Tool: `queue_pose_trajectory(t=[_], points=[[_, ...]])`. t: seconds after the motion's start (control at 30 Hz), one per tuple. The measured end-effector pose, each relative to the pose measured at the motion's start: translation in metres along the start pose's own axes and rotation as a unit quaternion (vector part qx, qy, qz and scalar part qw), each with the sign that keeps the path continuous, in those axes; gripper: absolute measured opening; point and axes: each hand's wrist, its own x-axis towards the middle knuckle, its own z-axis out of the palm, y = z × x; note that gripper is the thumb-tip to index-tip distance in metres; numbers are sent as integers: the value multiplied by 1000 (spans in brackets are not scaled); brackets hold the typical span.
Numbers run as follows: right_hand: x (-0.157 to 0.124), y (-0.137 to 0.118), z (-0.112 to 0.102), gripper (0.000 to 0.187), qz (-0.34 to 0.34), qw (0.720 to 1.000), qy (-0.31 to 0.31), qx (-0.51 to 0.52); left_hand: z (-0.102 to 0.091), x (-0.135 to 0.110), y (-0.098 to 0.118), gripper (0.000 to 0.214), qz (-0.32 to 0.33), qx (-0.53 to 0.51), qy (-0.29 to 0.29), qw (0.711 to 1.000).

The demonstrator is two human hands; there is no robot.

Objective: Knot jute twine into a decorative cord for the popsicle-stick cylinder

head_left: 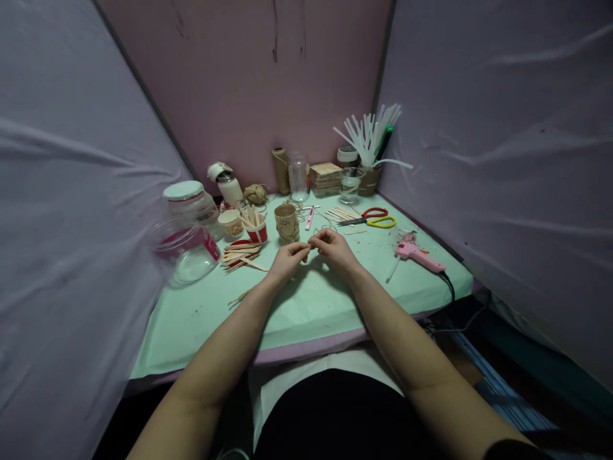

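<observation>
Over the green table [306,306], left hand [287,259] and right hand [335,248] fingertips pinched together, small item unclear

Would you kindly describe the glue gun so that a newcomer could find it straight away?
Start at the green table and look to its right edge, beyond the right hand. The glue gun lies there on its side, the only pink tool with a black cord, nearer than the red and yellow scissors.

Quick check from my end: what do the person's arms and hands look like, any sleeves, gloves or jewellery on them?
Both arms are bare from the bottom edge of the picture to the fingertips: no sleeves in view. The left hand and right hand wear no gloves. No watch, bracelet or ring is visible, though the fingers are too small to be sure about rings. No markings show on either forearm.
</observation>
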Motion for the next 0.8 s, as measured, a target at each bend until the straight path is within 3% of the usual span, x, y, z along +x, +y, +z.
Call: queue_pose_trajectory(t=[0.1, 0.23, 0.37, 0.47, 0.57, 0.67, 0.8], points=[[0, 2, 2, 25, -9, 999, 31, -2, 1, 0, 0, 27, 5, 12, 8, 1000], [0, 5, 7, 28, 1, 997, 76, 32, 6, -1, 0, 24, 76, 52, 69, 993], [1, 7, 7, 31, 52, 992, 63, 92, 11, -3, -2, 21, 123, 72, 99, 985], [3, 7, 4, 27, 28, 995, 86, 38, 10, -1, -4, 21, 84, 56, 75, 992], [3, 6, 2, 20, -51, 990, 122, -55, 8, 1, -5, 24, 43, 9, 71, 997], [1, 4, 2, 17, -105, 981, 111, -117, 6, 3, -4, 26, 25, -64, 78, 995], [-2, 4, 6, 15, -116, 980, 86, -137, 6, 4, -1, 29, 7, -118, 54, 992]])
